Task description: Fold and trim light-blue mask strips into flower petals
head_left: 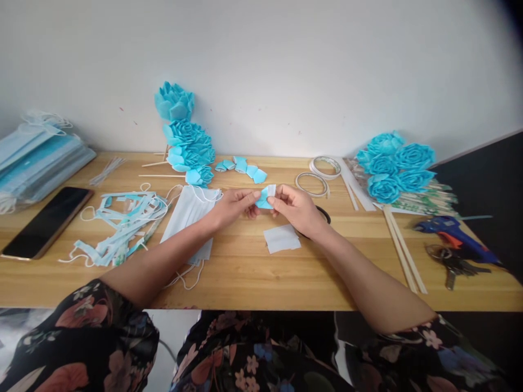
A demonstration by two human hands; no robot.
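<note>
My left hand and my right hand meet above the middle of the table, both pinching a small blue and white piece of mask fabric. The piece looks partly folded, its white side showing at the upper right. Below my right hand a pale cut fabric piece lies flat. Under my left forearm is a whole face mask with its ear loops. Several folded blue petals lie in a row beyond my hands. A dark ring-shaped item is partly hidden behind my right wrist.
Blue fabric flowers on sticks stand at the back left, more flowers at the right. Mask scraps, a phone and a mask stack lie left. Tape rolls, a glue gun and keys lie right.
</note>
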